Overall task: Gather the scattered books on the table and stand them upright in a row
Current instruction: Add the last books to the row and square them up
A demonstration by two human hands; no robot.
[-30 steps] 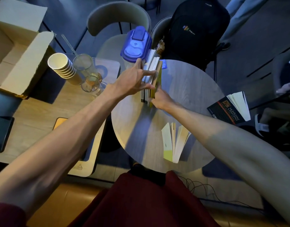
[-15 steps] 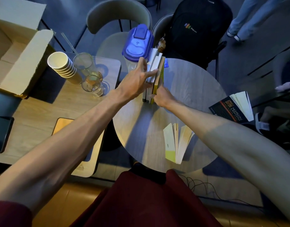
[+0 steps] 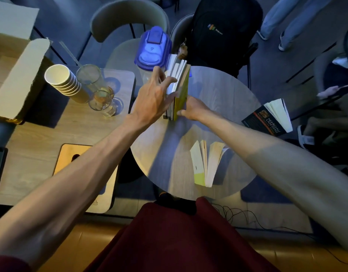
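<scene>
A row of books stands upright at the far left of the round table, against a blue-lidded jug. My left hand presses flat on the row's left side with fingers spread over the tops. My right hand grips the near bottom edge of the outermost yellow-green book. Another book stands fanned open near the table's front edge. A black book with its pages splayed hangs at the table's right rim.
A blue-lidded plastic jug stands behind the row. On the wooden table to the left are stacked paper cups, two glasses and an open cardboard box. A black backpack rests on a chair behind.
Both hands have stayed on the standing row. The yellow-green book has been drawn upright and pressed closer against the others.
</scene>
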